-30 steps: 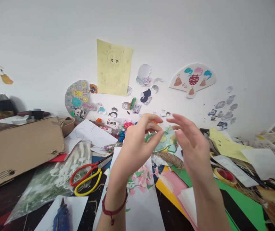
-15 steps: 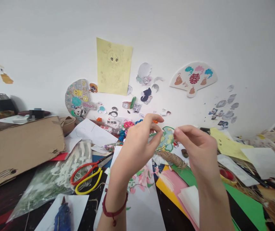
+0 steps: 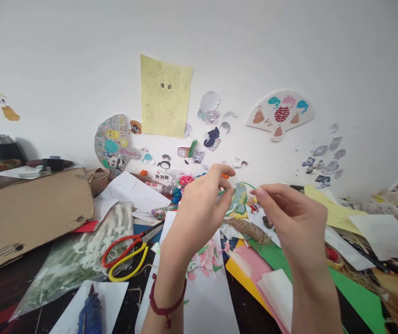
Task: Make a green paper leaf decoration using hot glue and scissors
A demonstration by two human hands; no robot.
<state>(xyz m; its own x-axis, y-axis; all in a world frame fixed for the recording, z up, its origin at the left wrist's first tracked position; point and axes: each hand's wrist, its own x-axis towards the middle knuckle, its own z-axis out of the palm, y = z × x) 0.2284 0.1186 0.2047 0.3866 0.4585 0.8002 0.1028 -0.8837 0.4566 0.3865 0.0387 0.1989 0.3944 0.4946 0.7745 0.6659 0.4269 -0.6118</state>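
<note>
My left hand (image 3: 199, 199), with a dark red cord bracelet at the wrist, pinches a small green-and-yellow patterned cut-out (image 3: 240, 200) between thumb and fingers. Its left part is hidden behind that hand. From the top of the cut-out a thin green cord (image 3: 248, 184) runs over to my right hand (image 3: 289, 213), whose thumb and forefinger are closed on it. Both hands are held up above a white sheet (image 3: 208, 301) with pink and green paper scraps (image 3: 206, 260) on it. A roll of brown twine (image 3: 249, 228) lies just below the cut-out.
Red-and-yellow-handled scissors (image 3: 129, 260) lie left of my left wrist. Further left are a cardboard piece (image 3: 35, 213), a plastic bag of white cords (image 3: 70, 264) and a blue glue gun (image 3: 91, 313). Coloured paper sheets (image 3: 359, 297) lie at right. A white wall (image 3: 254, 41) rises behind.
My right hand has moved slightly right, away from the cut-out. The green cord that followed the cut-out's right edge now stretches off it toward my right fingers. My left hand has barely moved.
</note>
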